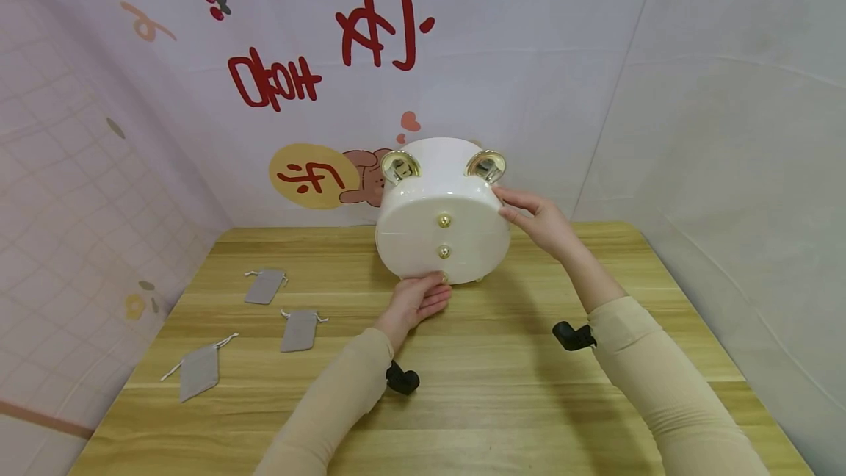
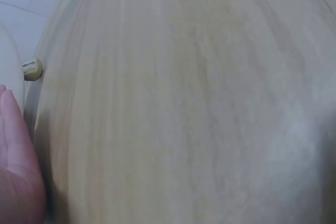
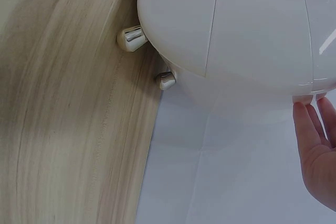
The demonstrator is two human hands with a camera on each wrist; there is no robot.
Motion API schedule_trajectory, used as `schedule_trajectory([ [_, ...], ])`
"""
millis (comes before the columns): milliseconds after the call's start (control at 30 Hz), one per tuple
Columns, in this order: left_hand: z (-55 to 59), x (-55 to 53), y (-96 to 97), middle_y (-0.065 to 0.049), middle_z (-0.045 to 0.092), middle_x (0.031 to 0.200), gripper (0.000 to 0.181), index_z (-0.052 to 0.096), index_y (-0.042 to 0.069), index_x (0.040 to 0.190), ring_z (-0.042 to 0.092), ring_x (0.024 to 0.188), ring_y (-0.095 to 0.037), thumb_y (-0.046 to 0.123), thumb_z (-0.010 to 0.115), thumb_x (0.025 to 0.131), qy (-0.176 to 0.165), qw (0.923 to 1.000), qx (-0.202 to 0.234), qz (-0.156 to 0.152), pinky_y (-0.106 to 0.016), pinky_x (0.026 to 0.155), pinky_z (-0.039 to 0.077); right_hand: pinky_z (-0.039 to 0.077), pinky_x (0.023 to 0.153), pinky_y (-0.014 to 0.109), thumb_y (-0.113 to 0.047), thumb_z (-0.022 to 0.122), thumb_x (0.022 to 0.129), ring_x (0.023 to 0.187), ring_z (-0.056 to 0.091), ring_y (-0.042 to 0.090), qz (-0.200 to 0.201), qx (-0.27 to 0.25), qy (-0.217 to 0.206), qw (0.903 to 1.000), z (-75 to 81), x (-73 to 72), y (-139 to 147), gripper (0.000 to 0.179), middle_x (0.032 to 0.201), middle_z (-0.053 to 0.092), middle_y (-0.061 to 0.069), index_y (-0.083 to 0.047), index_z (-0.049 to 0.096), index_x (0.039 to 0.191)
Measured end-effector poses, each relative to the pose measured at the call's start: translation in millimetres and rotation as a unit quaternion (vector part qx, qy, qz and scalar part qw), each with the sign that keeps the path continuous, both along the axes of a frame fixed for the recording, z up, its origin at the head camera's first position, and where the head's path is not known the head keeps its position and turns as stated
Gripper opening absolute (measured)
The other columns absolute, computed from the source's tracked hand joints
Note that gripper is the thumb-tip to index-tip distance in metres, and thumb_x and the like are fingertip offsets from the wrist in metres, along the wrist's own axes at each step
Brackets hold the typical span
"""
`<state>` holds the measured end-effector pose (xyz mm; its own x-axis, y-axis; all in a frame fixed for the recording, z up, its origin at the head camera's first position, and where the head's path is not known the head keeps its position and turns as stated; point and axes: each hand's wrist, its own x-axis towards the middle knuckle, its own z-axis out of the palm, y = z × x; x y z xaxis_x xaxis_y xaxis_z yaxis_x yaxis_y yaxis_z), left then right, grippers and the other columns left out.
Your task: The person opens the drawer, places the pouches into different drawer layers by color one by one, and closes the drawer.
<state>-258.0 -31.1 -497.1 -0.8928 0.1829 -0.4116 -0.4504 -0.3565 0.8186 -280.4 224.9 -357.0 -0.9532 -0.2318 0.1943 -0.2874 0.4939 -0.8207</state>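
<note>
A white, rounded jewelry box (image 1: pixel 416 237) with gold ear-shaped rings on top stands at the back of the table. Gold knobs run down its front, across seams like those of drawers. At the lowest knob is my left hand (image 1: pixel 416 301), thumb and index finger around it, the other fingers stretched out below. My right hand (image 1: pixel 538 222) rests its fingertips on the box's upper right side, just below the right ear ring (image 1: pixel 487 165). In the right wrist view, those fingers (image 3: pixel 307 129) reach straight to the side wall, and gold feet (image 3: pixel 132 39) show under the box.
Several grey drawstring pouches lie on the left of the wooden table (image 1: pixel 489 402): a far one (image 1: pixel 264 286), a middle one (image 1: pixel 299 331) and a near one (image 1: pixel 200 373). A printed cloth backdrop (image 1: pixel 529 57) rises right behind the box.
</note>
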Motion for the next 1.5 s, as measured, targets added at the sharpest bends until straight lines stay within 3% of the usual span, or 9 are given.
schedule_trajectory([
  [333, -0.8, 6.2, 10.1, -0.011, 0.074, 0.087, 0.021, 0.067, -0.001, 0.103, 0.073, 0.078, -0.017, 0.012, 0.074, 0.089, 0.013, 0.9981, -0.007, 0.060, -0.030, 0.070, 0.059, 0.030, 0.111, 0.059, -0.037, 0.064, 0.097, 0.142, 0.034, 0.026, 0.001, -0.001, 0.009, 1.0000, -1.9, -1.2, 0, 0.047, 0.149, 0.048, -0.003, -0.026, 0.057, 0.142],
  [600, -2.2, 8.8, 14.9, -0.012, 0.073, 0.083, 0.019, 0.068, -0.005, 0.104, 0.072, 0.074, -0.017, 0.005, 0.074, 0.088, 0.027, 0.9949, 0.009, 0.097, -0.029, 0.068, 0.059, 0.030, 0.111, 0.058, -0.038, 0.064, 0.097, 0.142, 0.034, 0.026, 0.001, 0.002, 0.007, 1.0000, -2.6, -1.6, 0, 0.047, 0.150, 0.047, -0.002, -0.026, 0.057, 0.142],
  [1033, -2.5, 11.3, 18.6, -0.008, 0.071, 0.075, 0.017, 0.065, -0.008, 0.101, 0.069, 0.069, -0.015, 0.001, 0.073, 0.088, 0.056, 0.9918, 0.007, 0.115, -0.025, 0.064, 0.058, 0.032, 0.111, 0.056, -0.037, 0.064, 0.097, 0.142, 0.035, 0.026, 0.000, 0.003, 0.008, 1.0000, -2.5, -0.8, 1, 0.047, 0.149, 0.047, -0.002, -0.025, 0.057, 0.142],
  [1500, -0.7, 18.5, 21.6, -0.011, 0.071, 0.075, 0.012, 0.067, -0.003, 0.092, 0.071, 0.069, -0.017, 0.002, 0.076, 0.085, 0.038, 0.9901, -0.011, 0.135, -0.026, 0.063, 0.058, 0.032, 0.110, 0.057, -0.037, 0.064, 0.097, 0.141, 0.035, 0.027, -0.003, 0.004, 0.008, 1.0000, -1.2, -0.1, 1, 0.047, 0.149, 0.048, 0.000, -0.025, 0.057, 0.142],
])
